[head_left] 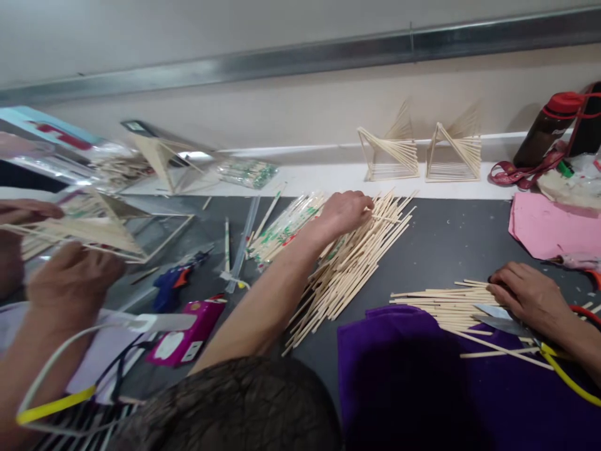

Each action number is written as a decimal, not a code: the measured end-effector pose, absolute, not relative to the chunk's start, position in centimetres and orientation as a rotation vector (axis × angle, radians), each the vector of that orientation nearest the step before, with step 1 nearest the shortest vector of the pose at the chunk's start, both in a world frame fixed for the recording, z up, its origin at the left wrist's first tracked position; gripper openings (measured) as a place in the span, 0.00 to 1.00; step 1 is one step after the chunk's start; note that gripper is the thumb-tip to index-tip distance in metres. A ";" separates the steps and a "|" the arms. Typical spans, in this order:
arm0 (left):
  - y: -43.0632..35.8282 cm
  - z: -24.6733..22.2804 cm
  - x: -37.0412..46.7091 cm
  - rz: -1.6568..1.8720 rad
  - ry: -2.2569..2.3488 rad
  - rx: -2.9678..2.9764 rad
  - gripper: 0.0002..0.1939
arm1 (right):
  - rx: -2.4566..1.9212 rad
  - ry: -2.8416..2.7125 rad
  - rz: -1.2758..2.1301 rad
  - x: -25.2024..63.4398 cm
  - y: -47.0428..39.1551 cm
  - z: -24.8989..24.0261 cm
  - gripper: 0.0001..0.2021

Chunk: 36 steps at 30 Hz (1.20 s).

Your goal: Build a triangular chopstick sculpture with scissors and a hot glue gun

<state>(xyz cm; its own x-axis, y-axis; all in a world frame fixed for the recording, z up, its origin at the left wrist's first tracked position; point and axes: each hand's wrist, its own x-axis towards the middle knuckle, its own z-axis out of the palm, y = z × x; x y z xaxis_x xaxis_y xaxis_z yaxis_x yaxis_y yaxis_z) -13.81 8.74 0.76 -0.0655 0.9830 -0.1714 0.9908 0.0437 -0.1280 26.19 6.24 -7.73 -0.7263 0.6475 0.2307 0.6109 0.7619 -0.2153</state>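
Note:
My left hand [345, 212] reaches over a large loose pile of thin wooden sticks [347, 282]. Its fingers are pinched together, and a stick juts out to the right from the fingertips. On the right, my right hand [530, 294] has its fingers curled on the ends of a few sticks above a smaller pile [436, 304]. Just beneath that hand lie the blades of a pair of scissors [500, 321]. This smaller pile rests partly on a purple cloth [375, 357]. Plastic-wrapped sticks with green print [286, 228] are just left of the large pile.
Two finished-looking stick frames [389, 153] stand on the white ledge. At left, a co-worker's hands [75, 272] hold another stick frame [141, 257]. Nearby are a blue glue gun [169, 285] and a magenta box [192, 332]. A bottle [547, 131] and pink paper [554, 225] are at right.

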 end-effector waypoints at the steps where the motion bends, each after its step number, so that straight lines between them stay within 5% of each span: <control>1: 9.1 0.4 -13.3 -0.298 2.247 2.113 0.18 | -0.977 -2.667 0.178 26.2 6.3 -7.8 0.13; 7: 12.2 -2.7 -9.7 -0.016 2.271 2.091 0.37 | -0.993 -2.689 0.160 26.1 6.3 -7.7 0.12; 20: 10.0 -4.2 -9.7 -0.047 2.279 2.134 0.14 | -0.975 -2.680 0.134 26.2 6.5 -7.8 0.13; 28: 10.9 -2.6 -12.4 0.006 2.429 1.954 0.15 | -0.991 -2.691 0.115 26.2 6.6 -8.0 0.14; 36: 14.6 -4.6 -9.9 0.056 2.256 2.083 0.34 | -0.998 -2.708 0.118 26.1 6.7 -8.0 0.14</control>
<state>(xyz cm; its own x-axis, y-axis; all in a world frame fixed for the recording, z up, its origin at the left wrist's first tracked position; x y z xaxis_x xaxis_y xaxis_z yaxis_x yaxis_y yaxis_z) -9.87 14.56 -4.62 -0.0786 0.9965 -0.0272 0.9940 0.0804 0.0748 26.13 6.74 -7.98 -0.7333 0.6476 0.2071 0.6271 0.7619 -0.1620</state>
